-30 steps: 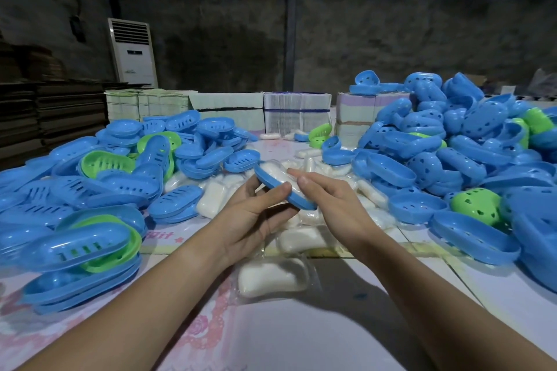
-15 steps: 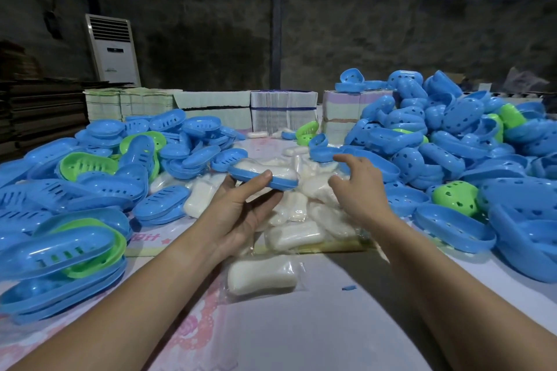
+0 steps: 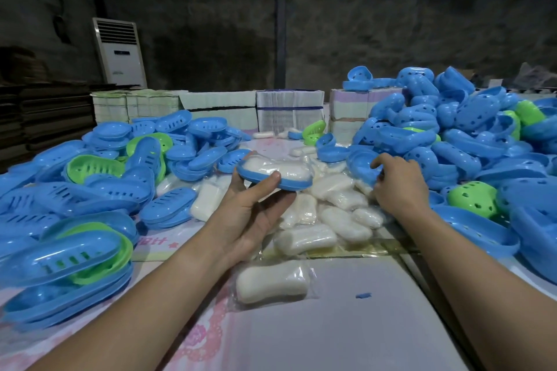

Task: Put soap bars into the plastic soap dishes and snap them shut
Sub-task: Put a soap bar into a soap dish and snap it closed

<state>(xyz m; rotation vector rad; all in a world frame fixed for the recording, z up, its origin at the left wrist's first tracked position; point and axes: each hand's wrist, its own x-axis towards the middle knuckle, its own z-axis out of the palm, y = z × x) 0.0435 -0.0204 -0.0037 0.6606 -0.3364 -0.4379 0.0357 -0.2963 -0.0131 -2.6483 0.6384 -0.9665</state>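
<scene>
My left hand point(image 3: 256, 213) holds a blue soap dish half point(image 3: 294, 182) up above the table, thumb on its near rim; a wrapped white soap bar point(image 3: 274, 170) lies in it. My right hand point(image 3: 398, 186) has its fingers curled on the rim of another blue dish half point(image 3: 361, 164) at the edge of the right-hand pile. Several wrapped white soap bars point(image 3: 331, 220) lie heaped between my hands, and one lone bar point(image 3: 272, 281) lies nearer to me.
A big pile of blue and green dish halves point(image 3: 99, 189) covers the left of the table; a higher pile point(image 3: 470, 141) fills the right. Stacked boxes point(image 3: 289, 111) stand at the far edge. A standing air conditioner point(image 3: 119, 52) is by the wall. Bare tabletop point(image 3: 346, 325) lies near me.
My right hand let go of the dish in my left hand and moved right to a blue dish half in the pile. My left hand kept the dish with soap raised.
</scene>
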